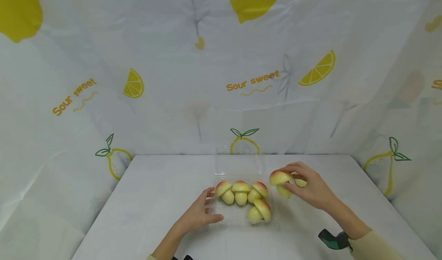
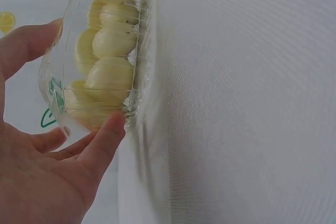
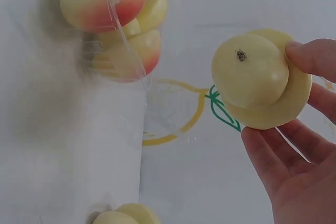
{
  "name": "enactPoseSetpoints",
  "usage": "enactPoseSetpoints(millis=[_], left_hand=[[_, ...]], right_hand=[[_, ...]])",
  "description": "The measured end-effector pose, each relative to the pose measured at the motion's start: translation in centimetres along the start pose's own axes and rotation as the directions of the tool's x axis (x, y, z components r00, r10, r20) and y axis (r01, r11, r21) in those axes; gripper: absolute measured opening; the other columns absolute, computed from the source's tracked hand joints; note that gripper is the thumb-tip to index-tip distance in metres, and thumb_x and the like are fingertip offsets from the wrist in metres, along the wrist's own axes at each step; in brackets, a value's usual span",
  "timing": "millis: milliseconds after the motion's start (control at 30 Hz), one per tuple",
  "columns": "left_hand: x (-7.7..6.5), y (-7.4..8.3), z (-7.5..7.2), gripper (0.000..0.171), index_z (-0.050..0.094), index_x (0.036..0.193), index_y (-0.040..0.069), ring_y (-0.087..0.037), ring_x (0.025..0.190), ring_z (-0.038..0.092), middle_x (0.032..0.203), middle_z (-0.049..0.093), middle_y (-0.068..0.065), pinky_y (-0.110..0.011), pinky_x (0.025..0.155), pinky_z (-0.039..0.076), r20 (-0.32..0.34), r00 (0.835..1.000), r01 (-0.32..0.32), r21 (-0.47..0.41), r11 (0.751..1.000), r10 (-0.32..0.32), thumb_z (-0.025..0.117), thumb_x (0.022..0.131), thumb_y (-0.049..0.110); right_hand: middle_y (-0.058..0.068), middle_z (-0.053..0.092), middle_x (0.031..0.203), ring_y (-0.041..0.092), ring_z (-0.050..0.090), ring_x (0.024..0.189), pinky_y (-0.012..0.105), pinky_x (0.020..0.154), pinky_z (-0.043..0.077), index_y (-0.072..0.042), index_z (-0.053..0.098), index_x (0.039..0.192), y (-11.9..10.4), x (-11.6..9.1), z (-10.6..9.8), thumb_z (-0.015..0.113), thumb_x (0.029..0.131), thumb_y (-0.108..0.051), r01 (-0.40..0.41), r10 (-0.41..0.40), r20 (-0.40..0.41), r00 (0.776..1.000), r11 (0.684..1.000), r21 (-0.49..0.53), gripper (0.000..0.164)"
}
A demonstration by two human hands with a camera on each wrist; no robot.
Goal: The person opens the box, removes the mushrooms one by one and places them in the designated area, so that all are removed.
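Note:
A clear plastic box [image 1: 231, 216] with its lid [image 1: 238, 164] raised at the back stands on the table. Inside, several yellow mushroom-shaped pieces [image 1: 241, 193] with reddish caps form a back row, plus one at front right. My left hand [image 1: 198, 214] holds the box by its left end, thumb at the front corner and fingers along the side. To the right of the box, my right hand [image 1: 307, 185] pinches another toy-like mushroom [image 3: 252, 72] by its cap, above the table. Partly hidden behind that hand is one more mushroom [image 1: 300, 182].
The table [image 1: 155, 187] has a white cover. Behind it and at both sides hangs a white curtain [image 1: 165, 110] printed with lemons and lettering. A dark strap [image 1: 333, 240] shows by the right sleeve [image 1: 373, 246].

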State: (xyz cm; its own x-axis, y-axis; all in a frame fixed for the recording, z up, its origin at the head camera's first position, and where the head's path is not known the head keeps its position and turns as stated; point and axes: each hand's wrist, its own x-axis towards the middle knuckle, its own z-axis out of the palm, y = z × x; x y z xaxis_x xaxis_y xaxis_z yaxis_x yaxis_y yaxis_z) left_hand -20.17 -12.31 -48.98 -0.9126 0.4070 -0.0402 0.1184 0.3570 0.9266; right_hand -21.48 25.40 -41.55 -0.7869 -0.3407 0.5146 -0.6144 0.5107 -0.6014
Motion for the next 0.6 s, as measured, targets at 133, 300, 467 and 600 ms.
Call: enactPoseSetpoints(millis=[133, 300, 467, 600], left_hand=[[0.0, -0.1, 0.0, 0.094, 0.026, 0.156, 0.000, -0.049, 0.137, 0.040, 0.151, 0.038, -0.025, -0.055, 0.109, 0.045, -0.001, 1.000, -0.006, -0.006, 1.000, 0.006, 0.085, 0.084, 0.016], [0.0, -0.1, -0.1, 0.095, 0.026, 0.156, 0.001, -0.050, 0.138, 0.040, 0.151, 0.038, -0.025, -0.056, 0.109, 0.045, -0.003, 1.000, -0.005, -0.004, 1.000, 0.005, 0.085, 0.084, 0.017], [-0.1, -0.1, -0.1, 0.095, 0.026, 0.156, 0.000, -0.050, 0.138, 0.040, 0.152, 0.037, -0.025, -0.056, 0.109, 0.045, 0.001, 1.000, -0.001, -0.004, 1.000, 0.001, 0.085, 0.084, 0.017], [-0.1, -0.1, -0.1, 0.095, 0.025, 0.156, 0.000, -0.050, 0.138, 0.040, 0.152, 0.037, -0.025, -0.056, 0.109, 0.045, 0.004, 1.000, -0.002, -0.006, 1.000, 0.002, 0.085, 0.084, 0.017]], right_hand=[[0.002, 0.063, 0.116, 0.002, 0.058, 0.104, 0.014, 0.089, 0.054, -0.010, 0.070, 0.119, 0.7, 0.0, -0.6, 0.081, 0.086, -0.003, -0.037, 0.037, -0.026, 0.999, 0.999, 0.004, 0.035], [0.005, 0.063, 0.116, 0.002, 0.058, 0.100, 0.012, 0.088, 0.053, -0.007, 0.069, 0.119, 1.4, 0.0, -1.2, 0.081, 0.085, -0.002, -0.056, 0.056, -0.055, 0.997, 0.998, 0.001, 0.036], [0.011, 0.064, 0.116, -0.002, 0.056, 0.102, 0.007, 0.087, 0.049, -0.002, 0.067, 0.121, 2.3, -0.2, -1.8, 0.080, 0.085, 0.001, -0.062, 0.062, -0.078, 0.995, 0.998, -0.002, 0.038], [0.010, 0.062, 0.117, -0.006, 0.054, 0.103, 0.004, 0.088, 0.047, -0.001, 0.066, 0.121, 3.3, -0.3, -2.4, 0.079, 0.086, -0.001, -0.102, 0.100, -0.089, 0.991, 0.995, -0.021, 0.037]])
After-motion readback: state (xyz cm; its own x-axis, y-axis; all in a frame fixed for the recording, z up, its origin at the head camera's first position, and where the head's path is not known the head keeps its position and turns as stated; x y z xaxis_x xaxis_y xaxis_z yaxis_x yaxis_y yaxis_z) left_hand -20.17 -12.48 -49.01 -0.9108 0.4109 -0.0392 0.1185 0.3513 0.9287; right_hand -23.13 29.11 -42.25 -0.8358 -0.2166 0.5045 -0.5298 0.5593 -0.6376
